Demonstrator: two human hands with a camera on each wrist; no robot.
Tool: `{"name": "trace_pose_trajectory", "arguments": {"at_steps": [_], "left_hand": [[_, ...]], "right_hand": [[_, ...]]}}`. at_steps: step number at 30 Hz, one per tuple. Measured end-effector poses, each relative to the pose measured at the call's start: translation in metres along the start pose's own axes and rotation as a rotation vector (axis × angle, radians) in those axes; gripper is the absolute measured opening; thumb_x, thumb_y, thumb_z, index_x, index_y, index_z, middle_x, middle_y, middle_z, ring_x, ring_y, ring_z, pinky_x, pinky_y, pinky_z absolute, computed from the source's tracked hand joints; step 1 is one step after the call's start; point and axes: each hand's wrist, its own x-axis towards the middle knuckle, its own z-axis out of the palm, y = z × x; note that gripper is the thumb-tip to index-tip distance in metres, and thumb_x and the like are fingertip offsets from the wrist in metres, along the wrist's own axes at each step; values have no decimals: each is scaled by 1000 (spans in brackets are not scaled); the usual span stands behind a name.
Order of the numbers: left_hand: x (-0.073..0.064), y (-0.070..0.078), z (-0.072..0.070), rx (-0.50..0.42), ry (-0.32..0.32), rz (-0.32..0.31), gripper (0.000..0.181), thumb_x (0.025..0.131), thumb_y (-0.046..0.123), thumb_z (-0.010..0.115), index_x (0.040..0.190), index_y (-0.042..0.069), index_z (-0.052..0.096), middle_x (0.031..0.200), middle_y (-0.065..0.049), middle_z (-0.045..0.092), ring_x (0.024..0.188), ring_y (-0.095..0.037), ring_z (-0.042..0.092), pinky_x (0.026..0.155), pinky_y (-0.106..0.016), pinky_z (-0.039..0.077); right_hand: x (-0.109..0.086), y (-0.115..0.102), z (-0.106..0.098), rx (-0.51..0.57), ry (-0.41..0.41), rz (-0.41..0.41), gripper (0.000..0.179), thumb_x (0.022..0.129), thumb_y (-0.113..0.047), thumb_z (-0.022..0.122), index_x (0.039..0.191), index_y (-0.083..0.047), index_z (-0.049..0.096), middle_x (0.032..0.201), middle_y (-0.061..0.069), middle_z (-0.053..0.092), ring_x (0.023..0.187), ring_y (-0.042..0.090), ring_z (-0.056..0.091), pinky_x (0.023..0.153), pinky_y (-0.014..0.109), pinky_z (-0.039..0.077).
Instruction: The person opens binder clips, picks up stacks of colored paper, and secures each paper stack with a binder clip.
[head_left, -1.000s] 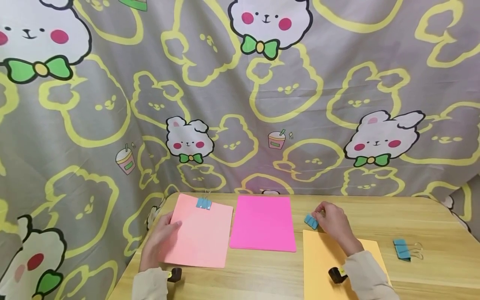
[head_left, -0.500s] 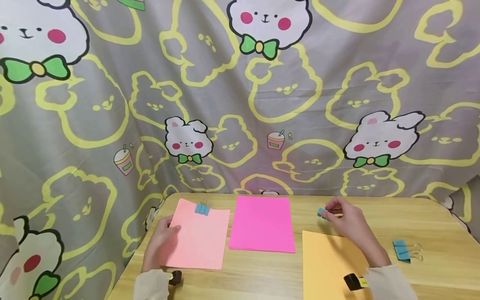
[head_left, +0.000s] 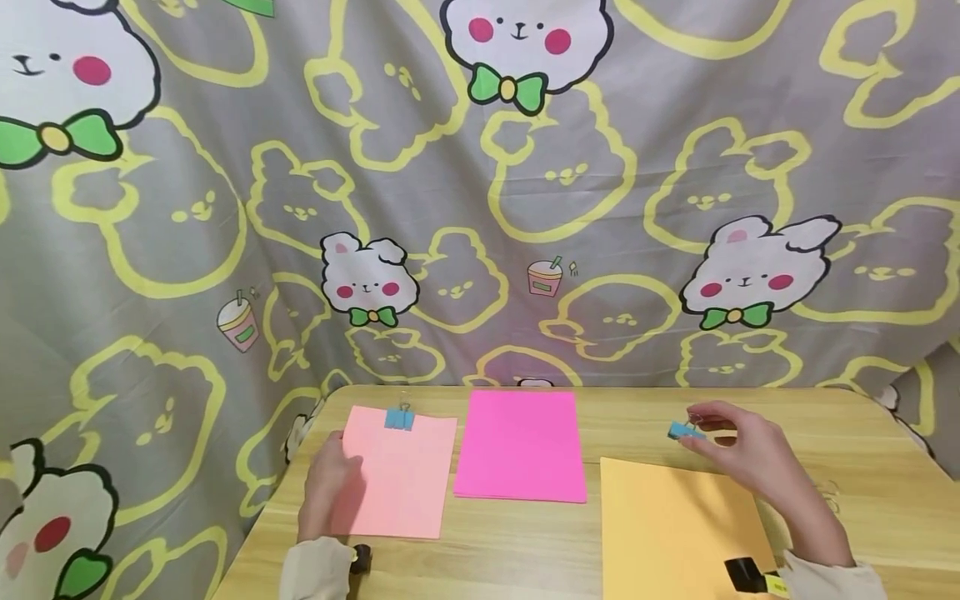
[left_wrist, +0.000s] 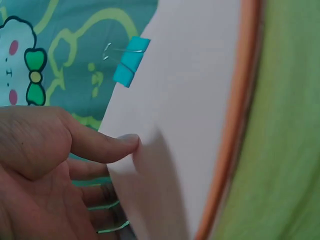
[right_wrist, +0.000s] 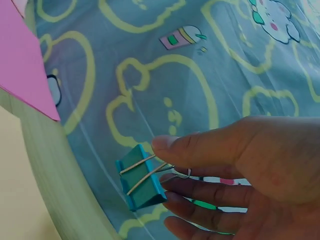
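Note:
My left hand [head_left: 330, 475] holds a stack of light pink paper [head_left: 397, 483] by its left side, thumb on the front and fingers behind. A blue binder clip [head_left: 400, 418] bites the top edge of that paper, its wire handles pointing up; the left wrist view shows this clip [left_wrist: 132, 62] too. Beyond the orange-yellow paper [head_left: 667, 525], my right hand [head_left: 742, 442] pinches a second blue binder clip [head_left: 686, 430] by its wire handles. In the right wrist view, thumb and fingertips meet on the handles of this clip [right_wrist: 140, 177], its jaws turned away from the palm.
Bright pink paper [head_left: 521, 446] lies flat between the two other sheets on the wooden table [head_left: 525, 550]. Wire handles [head_left: 828, 493] of another clip show behind my right forearm, its body hidden. A patterned curtain [head_left: 480, 192] hangs behind the table.
My right hand has moved right with its binder clip, turning it. The light pink paper has shifted slightly in my left hand. My right forearm now covers the clip lying at the right.

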Motion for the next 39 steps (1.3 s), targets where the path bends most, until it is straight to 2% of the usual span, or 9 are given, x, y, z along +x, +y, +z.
{"name": "trace_pose_trajectory", "arguments": {"at_steps": [6,12,15,19,22,27,30,33,39], "left_hand": [[-1,1,1,75,-11,-56,61,94,6,62,144,-15,35,134,-43,44,123,-60,45,98,-72,39],[-3,3,2,74,-19,-51,68,92,8,65,149,-9,33,135,-44,36,125,-65,35,97,-79,30],[-5,12,0,77,-31,-47,69,94,10,66,151,-5,31,137,-44,34,127,-65,33,98,-79,29],[-8,33,0,96,-14,10,64,96,14,68,149,-5,37,134,-42,41,123,-63,41,95,-75,36],[-12,50,8,56,0,133,50,96,12,68,138,-8,50,119,-35,57,107,-53,58,85,-62,49],[-20,80,33,-36,-7,317,25,93,4,70,115,-8,66,89,-16,69,81,-30,66,68,-42,54],[-26,101,49,-7,-11,375,24,91,3,73,113,-8,68,95,-19,68,87,-33,66,75,-45,55],[-31,124,61,43,-50,390,31,91,6,75,117,-10,67,108,-25,66,100,-41,64,87,-52,53],[-34,157,80,72,-125,311,40,92,8,75,122,-15,63,115,-30,66,114,-46,61,96,-55,50]], "right_hand": [[-4,9,-6,0,14,-4,46,88,-20,84,124,3,66,112,19,72,98,35,68,72,26,58],[-7,19,-14,2,22,2,44,88,-18,83,123,3,66,112,19,72,90,10,67,69,21,56],[-10,24,-17,7,18,20,44,89,-17,83,123,4,66,112,19,71,86,0,64,69,21,56],[-11,28,-19,12,22,21,42,87,-13,83,121,6,65,110,20,71,84,-4,63,68,21,56],[-12,32,-19,31,30,3,41,86,-8,83,119,7,65,110,21,70,84,-6,62,68,20,56],[-15,37,-21,47,42,-2,40,84,-5,83,117,6,63,109,21,69,84,-11,59,68,18,55],[-16,39,-23,50,46,3,40,85,-5,83,118,6,64,109,21,69,85,-12,58,68,18,54],[-17,41,-25,49,48,11,40,85,-5,83,119,6,63,111,22,69,86,-14,57,69,17,54],[-18,44,-26,50,29,46,41,87,-6,81,121,7,63,114,24,68,86,-13,57,68,20,55]]}}
